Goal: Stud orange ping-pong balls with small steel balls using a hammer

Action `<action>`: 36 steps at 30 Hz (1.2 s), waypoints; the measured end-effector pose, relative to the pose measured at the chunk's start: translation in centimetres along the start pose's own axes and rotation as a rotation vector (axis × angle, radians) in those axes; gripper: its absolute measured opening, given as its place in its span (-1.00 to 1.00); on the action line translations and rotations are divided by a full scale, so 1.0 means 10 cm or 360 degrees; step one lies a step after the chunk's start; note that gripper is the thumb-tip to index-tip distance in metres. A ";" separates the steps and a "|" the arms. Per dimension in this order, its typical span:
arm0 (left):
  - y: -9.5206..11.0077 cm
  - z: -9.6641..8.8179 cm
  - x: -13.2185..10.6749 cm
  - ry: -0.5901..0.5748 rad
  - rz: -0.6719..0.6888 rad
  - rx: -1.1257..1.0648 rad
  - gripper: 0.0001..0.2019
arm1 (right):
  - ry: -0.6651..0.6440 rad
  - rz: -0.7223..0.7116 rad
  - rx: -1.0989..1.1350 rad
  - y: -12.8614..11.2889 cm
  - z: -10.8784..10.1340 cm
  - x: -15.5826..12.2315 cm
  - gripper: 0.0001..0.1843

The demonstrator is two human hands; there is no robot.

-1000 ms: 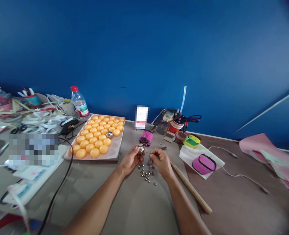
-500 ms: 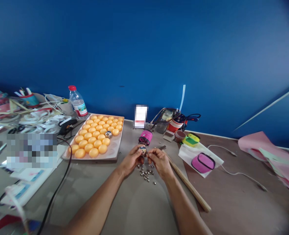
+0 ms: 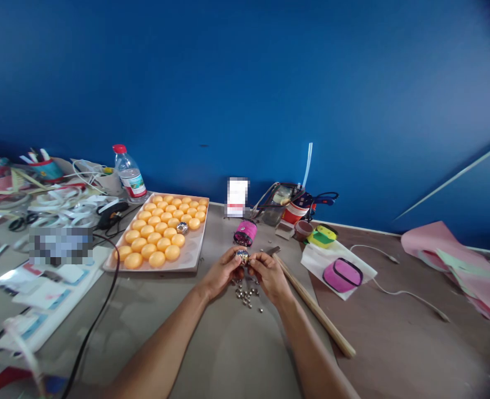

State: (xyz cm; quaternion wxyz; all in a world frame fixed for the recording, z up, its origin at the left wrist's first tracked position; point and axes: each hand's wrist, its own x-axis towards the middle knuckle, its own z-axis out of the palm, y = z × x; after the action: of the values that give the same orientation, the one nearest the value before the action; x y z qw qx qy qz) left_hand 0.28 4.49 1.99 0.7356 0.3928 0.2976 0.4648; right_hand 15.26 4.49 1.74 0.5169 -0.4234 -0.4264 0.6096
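My left hand (image 3: 222,272) is closed around a small ball covered in shiny studs (image 3: 242,255), held just above the table. My right hand (image 3: 267,273) is pinched at the right side of that ball, fingertips touching it; whatever tiny piece it pinches is too small to make out. Several loose silver studs (image 3: 248,295) lie scattered on the table right below both hands. A pink pot (image 3: 245,232) lies on its side just behind the hands. To the left, a pale tray (image 3: 190,256) carries several orange balls and one studded ball (image 3: 182,227).
A wooden stick (image 3: 313,306) lies diagonally right of my right arm. A pink pouch (image 3: 343,275) rests on white paper. A water bottle (image 3: 129,174), glue gun with black cable (image 3: 103,302), tape rolls and pens crowd the left. Pink paper (image 3: 456,266) lies far right.
My right hand has moved left from the loose studs up to the studded ball and now touches it. The left hand kept hold of the ball. The camera drifted slightly.
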 end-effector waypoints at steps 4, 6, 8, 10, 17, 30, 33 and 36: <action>0.00 0.00 0.00 0.0010 0.0005 -0.0007 -0.59 | -0.0010 0.0064 0.0112 -0.06 0.04 -0.02 -0.70; 0.00 0.00 0.00 -0.0001 -0.0004 0.0005 -0.58 | -0.0015 0.0089 0.0124 -0.07 0.05 -0.03 -0.69; 0.00 0.00 0.00 -0.0012 -0.0004 0.0024 -0.59 | -0.0021 0.0103 0.0130 -0.07 0.05 -0.03 -0.69; -0.01 -0.01 0.00 -0.0018 0.0011 0.0048 -0.60 | -0.0025 0.0110 0.0152 -0.07 0.05 -0.03 -0.70; -0.02 -0.03 0.00 -0.0036 0.0014 0.0199 -0.60 | -0.0038 0.0138 0.0220 -0.08 0.06 -0.02 -0.69; -0.01 -0.01 -0.02 -0.0029 0.0060 0.0344 -0.55 | 0.0006 0.0146 0.0229 -0.06 0.09 -0.04 -0.68; 0.00 -0.02 -0.03 -0.0033 0.0063 0.0503 -0.54 | 0.0050 0.0162 0.0183 -0.03 0.08 -0.03 -0.66; -0.01 -0.02 -0.03 -0.0046 0.0056 0.0525 -0.54 | 0.0069 0.0172 0.0147 -0.02 0.09 -0.03 -0.67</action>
State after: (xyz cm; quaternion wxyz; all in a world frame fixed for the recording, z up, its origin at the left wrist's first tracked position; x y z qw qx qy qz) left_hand 0.04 4.27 1.76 0.6572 0.5199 0.3522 0.4168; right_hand 14.50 4.18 2.14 0.5113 -0.4347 -0.3631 0.6464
